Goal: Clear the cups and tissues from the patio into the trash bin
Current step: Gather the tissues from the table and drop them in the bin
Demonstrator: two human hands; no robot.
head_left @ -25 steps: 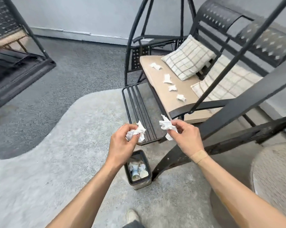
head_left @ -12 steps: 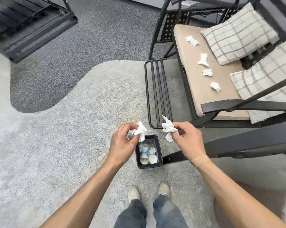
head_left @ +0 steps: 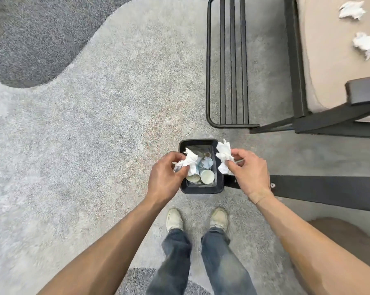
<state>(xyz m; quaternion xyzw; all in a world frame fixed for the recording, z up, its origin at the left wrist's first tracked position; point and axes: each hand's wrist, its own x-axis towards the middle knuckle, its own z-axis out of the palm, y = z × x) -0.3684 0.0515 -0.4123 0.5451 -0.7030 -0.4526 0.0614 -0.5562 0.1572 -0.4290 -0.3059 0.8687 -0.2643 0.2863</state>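
A small black trash bin stands on the rug just in front of my feet, with paper cups lying inside. My left hand is shut on a crumpled white tissue held over the bin's left side. Over the bin's right rim, my right hand pinches a second crumpled tissue. Two more crumpled tissues lie on the beige seat cushion at the top right.
A black metal swing bench frame with a slatted footrest stands ahead on the right. One flat black frame bar runs along the floor right of the bin. A pale grey rug covers the floor over dark carpet.
My view has tilted down and moved closer to the bin. Both hands, each still holding a tissue, now hang directly over the bin's opening.
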